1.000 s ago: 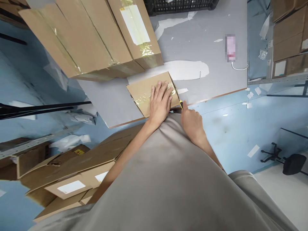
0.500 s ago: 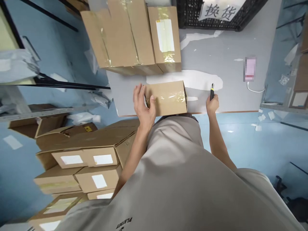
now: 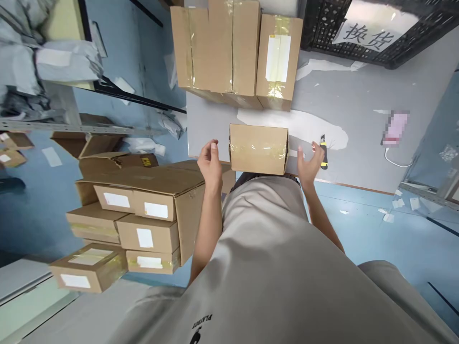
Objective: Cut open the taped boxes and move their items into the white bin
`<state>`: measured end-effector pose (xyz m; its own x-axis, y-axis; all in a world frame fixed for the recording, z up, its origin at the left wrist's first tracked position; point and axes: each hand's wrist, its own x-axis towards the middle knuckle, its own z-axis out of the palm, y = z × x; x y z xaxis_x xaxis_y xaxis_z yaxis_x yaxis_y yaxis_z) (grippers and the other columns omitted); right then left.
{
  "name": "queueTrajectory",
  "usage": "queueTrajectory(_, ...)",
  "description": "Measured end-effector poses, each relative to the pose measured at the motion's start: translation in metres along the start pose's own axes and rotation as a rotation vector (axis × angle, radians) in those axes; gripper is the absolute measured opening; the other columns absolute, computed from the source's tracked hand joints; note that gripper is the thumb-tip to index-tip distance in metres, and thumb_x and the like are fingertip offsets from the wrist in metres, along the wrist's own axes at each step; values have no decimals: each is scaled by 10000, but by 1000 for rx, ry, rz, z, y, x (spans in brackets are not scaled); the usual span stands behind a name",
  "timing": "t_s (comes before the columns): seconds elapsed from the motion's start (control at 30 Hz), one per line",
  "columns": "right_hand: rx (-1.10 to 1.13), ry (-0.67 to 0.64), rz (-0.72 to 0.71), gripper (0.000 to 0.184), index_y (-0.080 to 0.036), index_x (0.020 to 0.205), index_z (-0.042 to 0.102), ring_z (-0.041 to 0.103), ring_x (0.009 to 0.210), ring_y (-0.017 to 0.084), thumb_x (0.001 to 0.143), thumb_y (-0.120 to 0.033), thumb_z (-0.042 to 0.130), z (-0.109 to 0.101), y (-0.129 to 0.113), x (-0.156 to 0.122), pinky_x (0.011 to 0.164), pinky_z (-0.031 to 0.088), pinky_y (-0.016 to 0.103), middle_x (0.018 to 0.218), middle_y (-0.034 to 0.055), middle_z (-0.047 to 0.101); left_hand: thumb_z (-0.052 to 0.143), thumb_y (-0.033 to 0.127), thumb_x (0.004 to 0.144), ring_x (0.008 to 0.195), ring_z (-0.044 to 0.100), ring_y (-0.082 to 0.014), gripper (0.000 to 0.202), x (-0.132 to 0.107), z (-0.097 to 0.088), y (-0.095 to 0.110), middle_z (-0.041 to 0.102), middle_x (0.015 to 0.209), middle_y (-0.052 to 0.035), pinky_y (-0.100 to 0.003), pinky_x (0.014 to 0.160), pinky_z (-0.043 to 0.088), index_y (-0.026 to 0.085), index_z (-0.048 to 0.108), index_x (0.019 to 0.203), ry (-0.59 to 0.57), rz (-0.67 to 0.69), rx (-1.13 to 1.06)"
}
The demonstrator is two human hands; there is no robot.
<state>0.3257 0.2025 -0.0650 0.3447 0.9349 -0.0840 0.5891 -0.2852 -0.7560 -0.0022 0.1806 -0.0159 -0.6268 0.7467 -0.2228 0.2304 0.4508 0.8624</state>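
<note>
Moved from my right hand (image 3: 310,162) to the table (image 3: 362,105), the cutter (image 3: 323,155) is lying beside those parted, empty fingers; the taped box (image 3: 258,150) is resting between them and my half-curled, empty left hand (image 3: 211,163).

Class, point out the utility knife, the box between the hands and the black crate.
Utility knife (image 3: 324,153), head view: its handle.
Box (image 3: 258,149), head view: its taped upper face.
Black crate (image 3: 324,28), head view: its perforated wall.
</note>
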Motion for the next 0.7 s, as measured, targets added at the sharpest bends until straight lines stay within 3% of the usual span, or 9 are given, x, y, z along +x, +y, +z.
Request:
queueTrajectory(0.1, 110, -109, -109, 729, -293, 1628, 529, 581, 1481, 369, 1036, -668, 729, -1, -44, -21, 1307, 472, 653, 1543, 176, 589, 659, 746, 1035, 1408, 729, -293, 594, 17, -1, -16, 786, 1443, -162, -476, 1277, 515, 207, 769, 1257, -3, -225, -51)
queueTrajectory(0.17, 118, -136, -84, 811, -302, 1653, 515, 572, 1490, 381, 995, -695, 780, -5, -54, -23, 1317, 458, 666, 1548, 175, 586, 644, 733, 1044, 1404, 722, -286, 572, 28, 0, -27, 784, 1449, -167, -474, 1263, 512, 201, 767, 1216, -35, -337, -45)
queueTrajectory(0.33, 90, -31, 5, 784, -294, 1631, 549, 644, 1403, 360, 983, -668, 784, -38, -34, -9, 1266, 506, 649, 1493, 162, 626, 641, 636, 1064, 1352, 701, -278, 461, 46, 23, -49, 806, 1379, -167, -437, 1224, 498, 187, 743, 1068, -171, -426, -2)
queueTrajectory(0.47, 73, 93, 53, 646, -306, 1569, 620, 670, 1406, 329, 1035, -660, 702, -65, -25, -9, 1229, 546, 606, 1489, 142, 660, 703, 614, 1009, 1320, 709, -300, 420, 46, 58, -56, 810, 1360, -167, -449, 1226, 477, 197, 745, 1039, -400, -500, 14)
queueTrajectory(0.57, 79, 119, 105, 670, -298, 1564, 638, 668, 1436, 330, 1027, -694, 690, -70, -29, -13, 1202, 573, 592, 1549, 149, 658, 744, 594, 976, 1294, 735, -301, 401, 41, 83, -54, 818, 1325, -167, -442, 1172, 521, 200, 753, 1053, -589, -548, -111)
queueTrajectory(0.7, 71, 115, 160, 730, -269, 1552, 667, 662, 1460, 346, 1001, -749, 690, -63, -35, -17, 1191, 589, 602, 1538, 163, 684, 737, 512, 992, 1222, 767, -273, 320, 41, 95, -49, 822, 1293, -169, -413, 1096, 571, 197, 738, 1042, -650, -646, -201)
